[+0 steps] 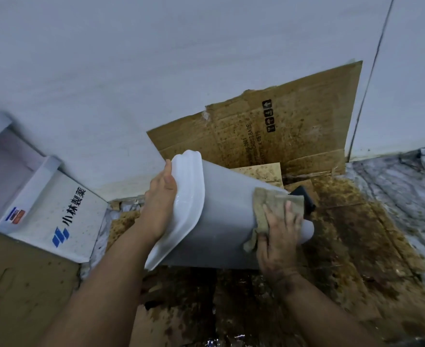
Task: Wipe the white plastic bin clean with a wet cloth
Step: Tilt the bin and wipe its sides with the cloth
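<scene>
The white plastic bin (221, 209) is tipped on its side above stained cardboard, its glossy lid end toward the left and its base toward the right. My left hand (160, 199) holds the lid end, the thumb lying along the lid's edge and the fingers hidden behind it. My right hand (279, 236) presses a damp tan cloth (269, 206) flat against the bin's side near the base, fingers fairly straight. A black part (306, 199) shows behind the cloth at the bin's base.
Wet, brown-stained cardboard (344, 246) covers the floor under the bin, and a stained cardboard sheet (294, 128) leans on the white wall. A white printed box (63, 221) and a brown carton (18, 284) sit at the left. Marbled floor (401, 184) shows at the right.
</scene>
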Motion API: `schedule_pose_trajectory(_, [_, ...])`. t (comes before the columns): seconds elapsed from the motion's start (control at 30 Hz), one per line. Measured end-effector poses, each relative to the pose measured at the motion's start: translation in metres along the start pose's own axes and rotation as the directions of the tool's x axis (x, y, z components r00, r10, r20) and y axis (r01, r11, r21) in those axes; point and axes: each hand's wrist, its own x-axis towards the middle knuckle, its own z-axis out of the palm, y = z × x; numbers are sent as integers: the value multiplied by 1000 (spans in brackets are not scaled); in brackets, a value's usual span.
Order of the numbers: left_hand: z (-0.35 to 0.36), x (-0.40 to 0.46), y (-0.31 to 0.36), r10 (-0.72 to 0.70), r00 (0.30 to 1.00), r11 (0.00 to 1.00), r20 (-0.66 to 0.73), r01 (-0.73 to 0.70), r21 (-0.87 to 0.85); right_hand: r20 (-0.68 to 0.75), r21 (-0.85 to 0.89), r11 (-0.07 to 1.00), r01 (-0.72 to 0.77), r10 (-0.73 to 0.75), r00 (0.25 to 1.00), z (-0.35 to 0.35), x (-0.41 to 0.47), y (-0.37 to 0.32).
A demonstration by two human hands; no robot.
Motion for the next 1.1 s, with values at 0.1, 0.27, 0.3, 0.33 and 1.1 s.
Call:
schedule_pose_trajectory(0.1, [-8, -1, -9, 2, 1000, 1000, 0, -2, -4, 32, 108, 984, 145, -149, 988, 0, 31, -43])
schedule_pose_trajectory(0.27, [-1, -5, 2, -55, 998, 998, -17, 55, -7, 34, 627, 769, -126, 135, 990, 4, 21, -115])
schedule_pose_trajectory(0.3, [3, -5, 5, -55, 998, 998, -34, 54, -23, 25, 634, 764, -119, 134, 991, 2, 18, -129])
schedule_pose_trajectory(0.33, [7, -5, 6, -25, 999, 999, -39, 24, -28, 6, 596, 798, -93, 112, 994, 0, 17, -138])
schedule_pose_trajectory(1.1, [19, -3, 6, 37, 998, 997, -55, -41, -68, 37, 153, 981, 120, -127, 991, -15, 52, -101])
